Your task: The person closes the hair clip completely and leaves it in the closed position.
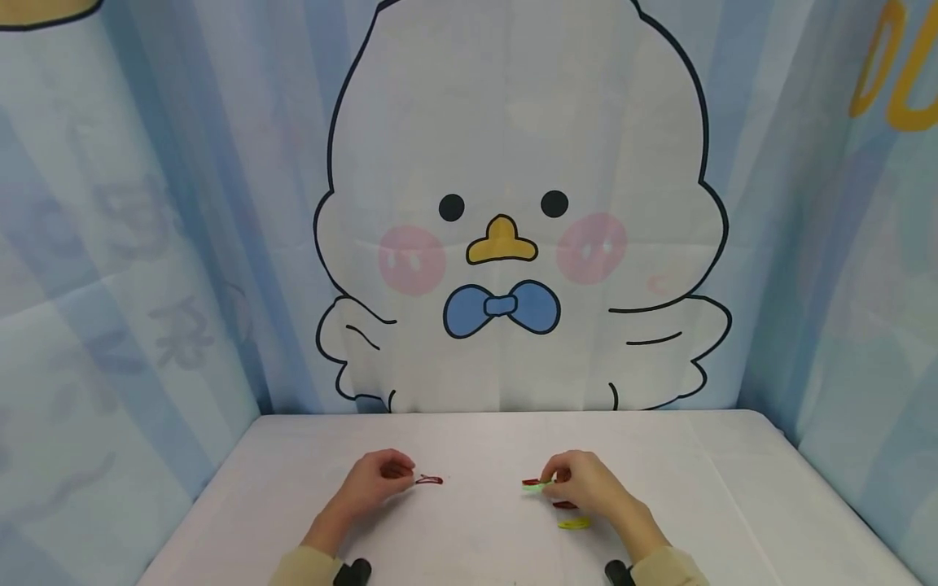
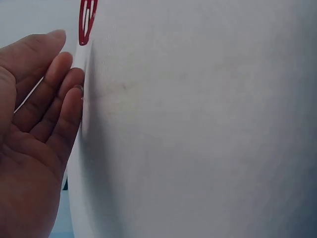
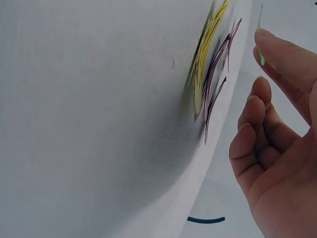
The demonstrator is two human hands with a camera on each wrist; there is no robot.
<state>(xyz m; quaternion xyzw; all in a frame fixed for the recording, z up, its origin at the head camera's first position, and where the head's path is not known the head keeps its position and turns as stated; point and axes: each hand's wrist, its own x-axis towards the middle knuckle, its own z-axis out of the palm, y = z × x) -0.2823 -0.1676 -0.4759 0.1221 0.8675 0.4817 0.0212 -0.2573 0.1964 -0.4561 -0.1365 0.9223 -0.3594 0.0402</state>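
My left hand point(image 1: 375, 482) is low over the table at left, its fingers loosely bent with nothing between them. Just beyond its fingertips lies a red hair clip point(image 1: 429, 480), a slim loop with long slots in the left wrist view. On the right side, my right hand point(image 1: 585, 484) pinches a light green hair clip point(image 3: 262, 58) between thumb and index finger, the other fingers curled loosely. Below that hand a yellow hair clip point(image 1: 574, 523) lies on the table, with a dark red hair clip point(image 1: 565, 505) beside it. Another red clip point(image 1: 530, 482) shows behind the green one.
The white table point(image 1: 469, 537) reaches back to a curtain point(image 1: 506, 358) printed with a large cartoon bird. Pale blue curtains point(image 1: 110, 325) also stand along the left and right sides. Dark camera mounts point(image 1: 353, 572) sit at both wrists, by the sleeves.
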